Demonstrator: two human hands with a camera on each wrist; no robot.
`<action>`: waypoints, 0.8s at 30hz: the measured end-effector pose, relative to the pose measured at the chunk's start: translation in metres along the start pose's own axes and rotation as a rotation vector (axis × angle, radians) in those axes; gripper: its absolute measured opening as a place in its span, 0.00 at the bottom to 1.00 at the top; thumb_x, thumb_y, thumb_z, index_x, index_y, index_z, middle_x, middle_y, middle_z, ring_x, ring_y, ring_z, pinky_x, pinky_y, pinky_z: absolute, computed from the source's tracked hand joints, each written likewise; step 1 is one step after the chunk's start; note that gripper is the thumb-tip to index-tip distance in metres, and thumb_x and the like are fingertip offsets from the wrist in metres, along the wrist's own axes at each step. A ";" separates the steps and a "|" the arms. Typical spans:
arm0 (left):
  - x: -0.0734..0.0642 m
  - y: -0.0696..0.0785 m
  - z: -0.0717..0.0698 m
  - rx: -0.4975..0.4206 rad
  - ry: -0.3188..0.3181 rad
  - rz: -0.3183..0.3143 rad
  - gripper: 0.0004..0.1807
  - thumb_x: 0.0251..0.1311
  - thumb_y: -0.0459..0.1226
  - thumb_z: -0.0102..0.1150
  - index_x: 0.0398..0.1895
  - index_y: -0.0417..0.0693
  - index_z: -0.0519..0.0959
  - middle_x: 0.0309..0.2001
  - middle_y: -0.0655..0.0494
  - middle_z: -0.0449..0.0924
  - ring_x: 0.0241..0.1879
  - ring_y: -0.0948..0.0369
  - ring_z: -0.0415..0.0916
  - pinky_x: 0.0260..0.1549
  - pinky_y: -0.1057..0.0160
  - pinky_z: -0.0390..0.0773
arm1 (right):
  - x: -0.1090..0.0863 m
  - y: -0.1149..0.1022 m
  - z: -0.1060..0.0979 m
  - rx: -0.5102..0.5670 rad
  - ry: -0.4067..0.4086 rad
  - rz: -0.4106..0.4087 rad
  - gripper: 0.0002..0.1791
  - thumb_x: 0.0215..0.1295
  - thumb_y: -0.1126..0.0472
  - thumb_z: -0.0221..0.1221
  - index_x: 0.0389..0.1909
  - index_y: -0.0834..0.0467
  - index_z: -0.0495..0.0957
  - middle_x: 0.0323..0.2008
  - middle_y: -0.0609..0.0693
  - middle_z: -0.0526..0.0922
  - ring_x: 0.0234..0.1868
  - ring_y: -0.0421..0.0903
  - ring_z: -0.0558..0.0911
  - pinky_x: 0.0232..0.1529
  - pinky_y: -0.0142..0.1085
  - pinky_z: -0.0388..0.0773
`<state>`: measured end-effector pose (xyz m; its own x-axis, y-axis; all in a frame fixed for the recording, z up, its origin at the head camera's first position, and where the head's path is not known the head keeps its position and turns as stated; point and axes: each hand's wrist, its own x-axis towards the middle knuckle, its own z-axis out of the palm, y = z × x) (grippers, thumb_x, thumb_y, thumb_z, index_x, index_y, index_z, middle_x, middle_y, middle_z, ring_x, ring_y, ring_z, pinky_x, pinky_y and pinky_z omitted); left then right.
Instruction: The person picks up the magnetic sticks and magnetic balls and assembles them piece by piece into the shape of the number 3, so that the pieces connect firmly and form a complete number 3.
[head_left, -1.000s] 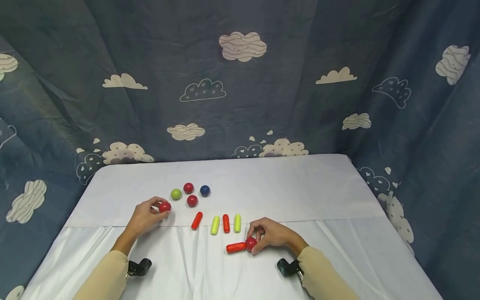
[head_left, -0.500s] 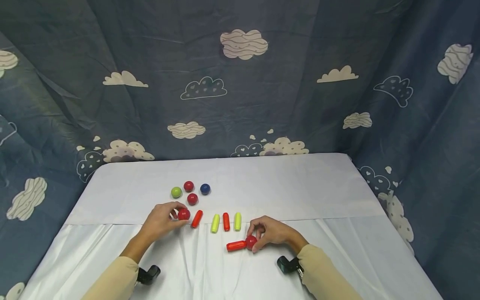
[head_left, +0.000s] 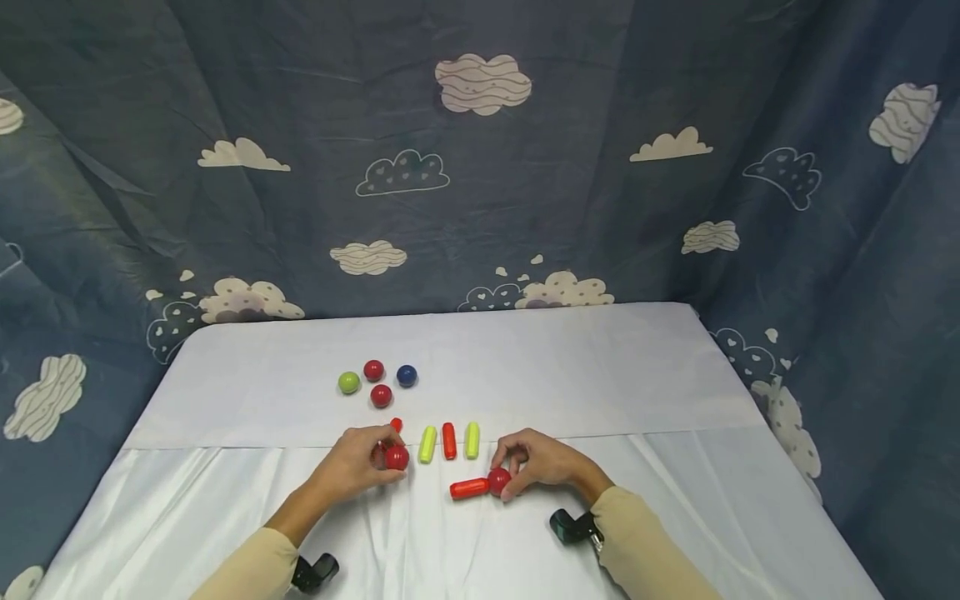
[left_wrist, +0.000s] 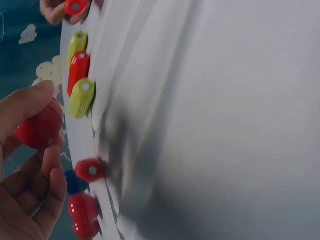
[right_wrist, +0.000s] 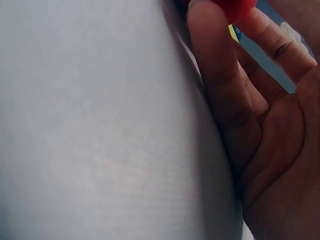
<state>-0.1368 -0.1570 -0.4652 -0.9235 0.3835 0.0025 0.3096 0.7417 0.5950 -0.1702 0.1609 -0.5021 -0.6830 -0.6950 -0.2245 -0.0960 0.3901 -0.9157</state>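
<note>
Desk [head_left: 585,367] in front of me, white cloth [head_left: 210,492] over it, wrinkled on my side. Far group: green ball [head_left: 348,382], blue ball [head_left: 407,376], two red balls [head_left: 381,396]. Closer: two yellow-green rods [head_left: 472,440], red rod [head_left: 449,441] between; another red rod [head_left: 396,425], mostly hidden behind my left grip [head_left: 356,460]. Third red rod [head_left: 468,489] by my right grip [head_left: 540,460]: can't tell if resting.

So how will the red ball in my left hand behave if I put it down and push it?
The red ball would probably roll easily, being round. It may be slippery, as it looks smooth and shiny. It's likely stiff, showing no visible dent where your left hand pinches it.
</note>
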 end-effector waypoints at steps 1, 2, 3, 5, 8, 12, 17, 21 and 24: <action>-0.001 0.001 0.002 -0.006 -0.007 0.011 0.19 0.42 0.36 0.77 0.38 0.49 0.78 0.28 0.64 0.74 0.28 0.64 0.67 0.28 0.69 0.70 | 0.000 0.000 0.000 0.001 0.000 0.000 0.16 0.44 0.70 0.73 0.35 0.60 0.81 0.21 0.47 0.78 0.23 0.40 0.74 0.31 0.30 0.71; -0.001 0.002 0.004 -0.017 -0.017 0.017 0.19 0.42 0.35 0.77 0.38 0.49 0.78 0.28 0.64 0.74 0.28 0.65 0.68 0.28 0.69 0.71 | 0.000 0.000 0.001 0.002 0.000 0.001 0.16 0.44 0.70 0.73 0.35 0.60 0.81 0.21 0.48 0.78 0.23 0.40 0.75 0.31 0.30 0.71; -0.002 0.003 0.005 -0.035 -0.026 0.019 0.19 0.42 0.35 0.76 0.38 0.48 0.78 0.28 0.64 0.75 0.28 0.65 0.68 0.28 0.69 0.72 | 0.000 0.000 0.001 0.004 -0.001 0.002 0.16 0.44 0.70 0.73 0.35 0.60 0.81 0.21 0.48 0.78 0.23 0.40 0.75 0.31 0.30 0.71; -0.003 0.005 0.009 -0.068 -0.049 0.019 0.18 0.43 0.34 0.76 0.37 0.48 0.77 0.29 0.63 0.76 0.28 0.66 0.69 0.28 0.69 0.73 | 0.000 0.000 0.000 0.007 0.000 0.004 0.16 0.44 0.70 0.73 0.35 0.60 0.81 0.21 0.48 0.78 0.23 0.41 0.75 0.31 0.30 0.71; -0.003 0.010 0.014 -0.105 -0.083 0.010 0.18 0.44 0.35 0.75 0.37 0.48 0.77 0.29 0.63 0.78 0.29 0.66 0.72 0.29 0.69 0.75 | 0.000 0.000 0.000 0.010 0.005 0.005 0.16 0.44 0.70 0.73 0.35 0.60 0.81 0.20 0.48 0.78 0.23 0.41 0.74 0.31 0.30 0.71; -0.003 0.011 0.021 -0.121 -0.105 0.018 0.17 0.45 0.37 0.75 0.38 0.48 0.78 0.28 0.64 0.77 0.28 0.67 0.72 0.28 0.69 0.75 | -0.001 0.001 -0.001 0.018 0.008 -0.003 0.16 0.44 0.70 0.73 0.35 0.61 0.81 0.21 0.47 0.78 0.23 0.40 0.74 0.32 0.30 0.71; -0.003 0.011 0.029 -0.144 -0.107 0.037 0.18 0.45 0.38 0.76 0.38 0.47 0.78 0.26 0.65 0.75 0.25 0.69 0.70 0.24 0.69 0.73 | -0.001 0.002 -0.001 0.008 0.007 -0.013 0.16 0.44 0.69 0.73 0.36 0.60 0.81 0.22 0.47 0.79 0.24 0.40 0.75 0.33 0.30 0.71; -0.004 0.010 0.036 -0.143 -0.110 0.040 0.19 0.44 0.39 0.76 0.39 0.47 0.78 0.25 0.65 0.74 0.23 0.69 0.69 0.23 0.70 0.72 | 0.000 0.003 0.000 0.009 -0.001 -0.009 0.16 0.45 0.69 0.73 0.36 0.60 0.81 0.21 0.47 0.79 0.23 0.40 0.75 0.33 0.30 0.71; -0.004 0.011 0.039 -0.120 -0.102 0.042 0.19 0.44 0.40 0.76 0.39 0.48 0.77 0.24 0.66 0.73 0.23 0.70 0.68 0.23 0.70 0.71 | 0.000 0.003 0.000 0.014 -0.001 0.003 0.15 0.45 0.68 0.73 0.35 0.59 0.81 0.20 0.47 0.78 0.23 0.39 0.75 0.33 0.30 0.71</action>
<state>-0.1212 -0.1290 -0.4904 -0.8808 0.4709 -0.0488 0.3122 0.6552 0.6880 -0.1709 0.1624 -0.5048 -0.6826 -0.6944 -0.2280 -0.0834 0.3839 -0.9196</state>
